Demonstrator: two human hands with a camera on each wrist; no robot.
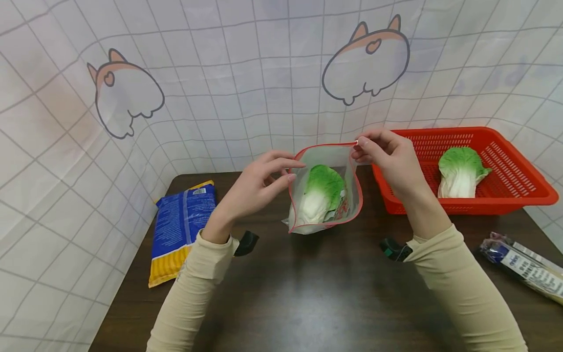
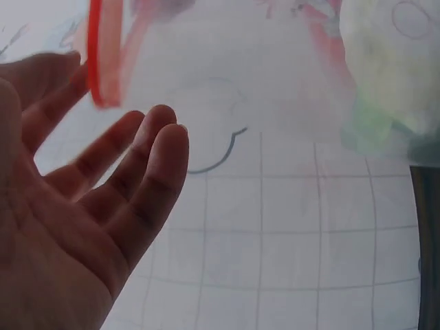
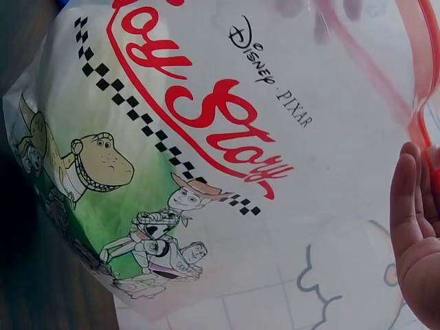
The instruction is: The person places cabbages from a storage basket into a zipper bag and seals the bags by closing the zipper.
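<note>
A clear zip bag (image 1: pixel 352 205) with a red rim stands with its mouth spread wide. Inside lies a head of Chinese cabbage (image 1: pixel 317 195), green leaves toward the back. At the bag's back right corner, my right hand (image 1: pixel 389 159) pinches the red rim between thumb and fingers, near a small white tab. My left hand (image 1: pixel 259 186) is at the left side of the mouth, fingers loosely spread, thumb and forefinger at the rim; firm contact is unclear. Red lettering and cartoon figures on the bag (image 3: pixel 227 137) fill the right wrist view.
A red plastic basket (image 1: pixel 510 208) at the right holds another Chinese cabbage (image 1: pixel 459 171). A blue and yellow packet (image 1: pixel 180 225) lies at the left, and a clear package with a printed label (image 1: pixel 528 266) at the right edge. A checked cloth (image 1: pixel 228 98) hangs behind the dark table (image 1: pixel 308 303).
</note>
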